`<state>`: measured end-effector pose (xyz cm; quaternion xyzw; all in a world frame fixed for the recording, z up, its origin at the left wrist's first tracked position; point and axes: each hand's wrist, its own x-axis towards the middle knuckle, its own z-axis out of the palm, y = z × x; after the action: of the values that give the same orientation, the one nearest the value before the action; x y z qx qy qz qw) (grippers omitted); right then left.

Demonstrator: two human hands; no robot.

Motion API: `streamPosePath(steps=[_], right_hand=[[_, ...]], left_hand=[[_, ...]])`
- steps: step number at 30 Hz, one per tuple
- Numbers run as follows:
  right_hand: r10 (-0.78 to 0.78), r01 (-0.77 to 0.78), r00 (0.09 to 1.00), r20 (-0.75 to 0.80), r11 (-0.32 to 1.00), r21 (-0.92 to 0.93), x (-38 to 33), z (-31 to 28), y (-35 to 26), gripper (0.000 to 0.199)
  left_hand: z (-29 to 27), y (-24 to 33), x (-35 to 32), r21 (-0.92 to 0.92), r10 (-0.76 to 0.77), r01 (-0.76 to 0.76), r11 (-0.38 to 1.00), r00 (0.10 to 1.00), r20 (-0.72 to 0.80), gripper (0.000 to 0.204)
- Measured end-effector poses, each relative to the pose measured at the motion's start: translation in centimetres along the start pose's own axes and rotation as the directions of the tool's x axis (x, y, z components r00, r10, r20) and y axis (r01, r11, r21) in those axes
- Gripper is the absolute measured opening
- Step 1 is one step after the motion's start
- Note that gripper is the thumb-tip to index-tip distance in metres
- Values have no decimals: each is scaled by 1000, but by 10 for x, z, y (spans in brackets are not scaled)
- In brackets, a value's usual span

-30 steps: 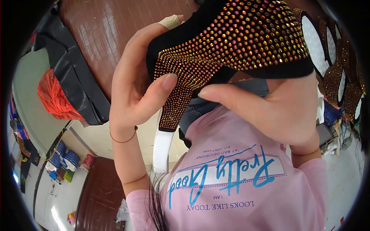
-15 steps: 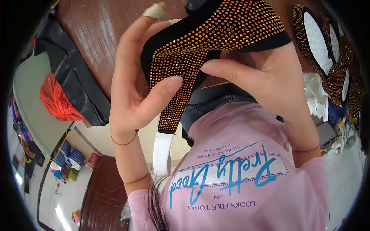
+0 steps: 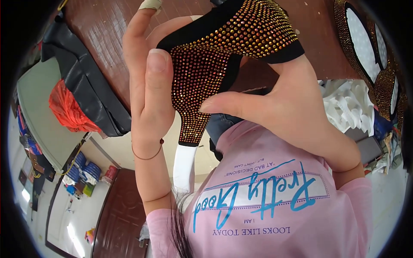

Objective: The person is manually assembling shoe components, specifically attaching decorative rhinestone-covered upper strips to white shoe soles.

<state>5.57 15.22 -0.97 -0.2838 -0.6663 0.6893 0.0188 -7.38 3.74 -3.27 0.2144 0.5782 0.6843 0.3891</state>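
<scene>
Between my hands is a black shoe upper (image 3: 200,73) covered with rows of gold-orange rhinestones, its narrow lower end running into a white strip (image 3: 184,167). My left hand (image 3: 150,103) grips its left edge, thumb upright along the front and fingers behind; one fingertip wears a light bandage. From the right, my right hand (image 3: 288,99) reaches around the piece, its thumb tip pressing the studded face near the narrow part. The right fingers are hidden behind the upper. Black edging shows along the upper's top and right end.
Similar studded pieces with white inner faces (image 3: 363,41) lie at the far right, above crumpled white material (image 3: 348,103). A brown tabletop (image 3: 99,38) spans the back. Black leather-like material (image 3: 81,77) hangs at left beside a red plastic bag (image 3: 71,107).
My left thumb has moved up from the studded face to the upper's left edge. My right thumb has slid down and left, and the upper has turned slightly.
</scene>
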Motion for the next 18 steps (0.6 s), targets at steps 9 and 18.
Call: streamPosePath(steps=[9, 18], right_hand=[[268, -257, 960, -85, 959, 118, 14, 9, -23, 40], [237, -245, 970, 62, 951, 189, 16, -6, -7, 40]], left_hand=[[-2, -19, 2, -65, 146, -143, 988, 988, 49, 80], [-3, -20, -1, -65, 154, -150, 987, 986, 66, 89]])
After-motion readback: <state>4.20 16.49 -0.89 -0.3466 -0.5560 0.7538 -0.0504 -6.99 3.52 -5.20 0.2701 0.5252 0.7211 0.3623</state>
